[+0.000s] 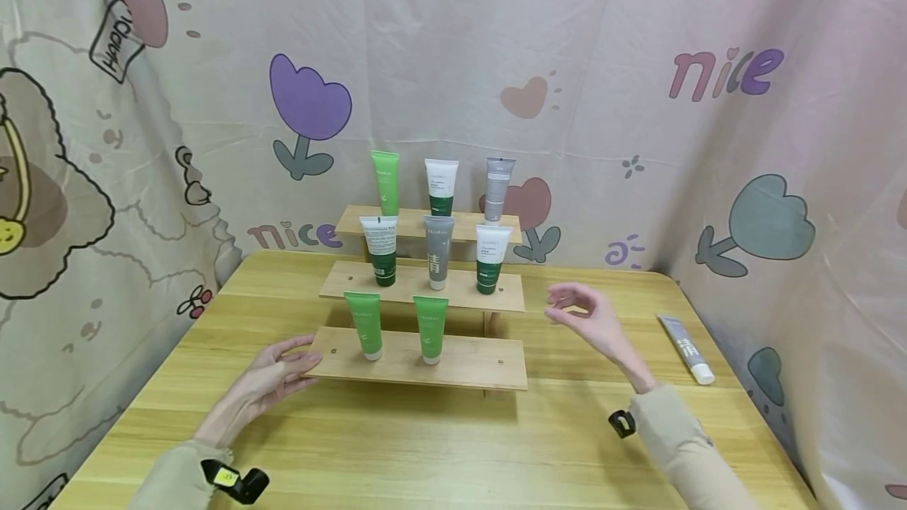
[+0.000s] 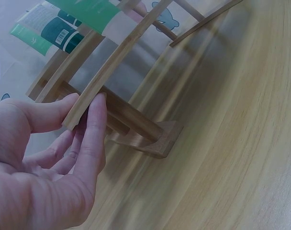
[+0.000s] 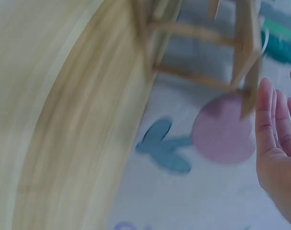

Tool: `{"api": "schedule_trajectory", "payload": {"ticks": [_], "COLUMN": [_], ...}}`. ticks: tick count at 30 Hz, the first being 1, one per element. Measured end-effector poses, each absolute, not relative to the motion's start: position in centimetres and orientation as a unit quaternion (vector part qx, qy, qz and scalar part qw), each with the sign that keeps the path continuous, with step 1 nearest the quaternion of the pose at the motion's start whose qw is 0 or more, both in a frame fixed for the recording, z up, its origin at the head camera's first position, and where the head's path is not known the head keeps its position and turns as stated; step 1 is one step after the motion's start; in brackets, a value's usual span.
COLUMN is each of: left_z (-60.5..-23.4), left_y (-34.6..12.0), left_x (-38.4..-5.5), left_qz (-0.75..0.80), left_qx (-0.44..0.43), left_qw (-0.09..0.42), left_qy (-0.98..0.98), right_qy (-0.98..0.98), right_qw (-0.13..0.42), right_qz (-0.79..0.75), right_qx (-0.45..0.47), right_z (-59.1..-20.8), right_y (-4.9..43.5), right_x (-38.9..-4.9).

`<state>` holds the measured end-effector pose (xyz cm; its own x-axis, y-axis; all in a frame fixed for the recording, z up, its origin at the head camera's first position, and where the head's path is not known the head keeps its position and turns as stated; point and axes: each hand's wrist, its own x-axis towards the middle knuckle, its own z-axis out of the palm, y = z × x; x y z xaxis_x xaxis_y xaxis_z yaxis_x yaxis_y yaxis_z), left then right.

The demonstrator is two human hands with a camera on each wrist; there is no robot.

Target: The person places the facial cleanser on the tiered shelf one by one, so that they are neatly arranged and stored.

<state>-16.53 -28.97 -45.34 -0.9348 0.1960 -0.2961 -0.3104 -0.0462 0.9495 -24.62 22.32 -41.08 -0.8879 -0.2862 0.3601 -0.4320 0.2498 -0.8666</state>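
Note:
A three-tier wooden display rack stands on the table with small squeeze tubes upright on its steps. My left hand pinches the left end of the lowest board, thumb on top and fingers beneath, as the left wrist view shows. On that board stand a green tube and another green tube. The middle board bears a grey tube between two white-and-dark-green ones. My right hand hovers right of the rack, apart from it, fingers loosely bent and nothing in them.
Up on the top board are a light green tube, a white-and-green tube and a grey tube. Another grey tube lies flat near the table's right edge. A patterned curtain hangs behind and at both sides.

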Motion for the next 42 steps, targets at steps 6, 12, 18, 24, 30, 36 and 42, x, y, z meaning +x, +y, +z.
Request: {"api": "schedule_trajectory", "payload": {"ticks": [6, 12, 18, 24, 30, 36, 42], "left_z": [-45.4, -45.4, -45.4, -45.4, -45.4, -45.4, -45.4], "left_y": [-29.0, -29.0, -29.0, -28.9, -29.0, -29.0, -29.1], "left_x": [-16.5, -16.7, -16.7, -16.7, -16.7, -16.7, -16.7], "left_qz": [0.718, 0.716, 0.716, 0.715, 0.717, 0.716, 0.717], "left_qx": [-0.050, -0.046, -0.047, -0.046, -0.046, -0.048, -0.047], "left_qw": [0.174, 0.173, 0.173, 0.173, 0.176, 0.179, 0.178], "left_qy": [0.672, 0.674, 0.674, 0.676, 0.673, 0.673, 0.672], "right_qy": [-0.788, -0.793, -0.807, -0.829, -0.849, -0.865, -0.885], "right_qw": [0.111, 0.146, 0.150, 0.163, 0.176, 0.200, 0.212], "right_qz": [0.575, 0.573, 0.561, 0.528, 0.496, 0.458, 0.415], "right_qx": [0.189, 0.147, 0.109, 0.082, 0.053, 0.040, 0.013], "right_z": [-42.1, -43.0, -44.1, -44.9, -45.4, -46.2, -46.6], "right_y": [26.4, 29.4, 31.7, 33.5, 35.0, 36.6, 37.6], "right_x": [-25.5, -25.8, -26.0, -25.9, -25.5, -25.3, -24.9]}}
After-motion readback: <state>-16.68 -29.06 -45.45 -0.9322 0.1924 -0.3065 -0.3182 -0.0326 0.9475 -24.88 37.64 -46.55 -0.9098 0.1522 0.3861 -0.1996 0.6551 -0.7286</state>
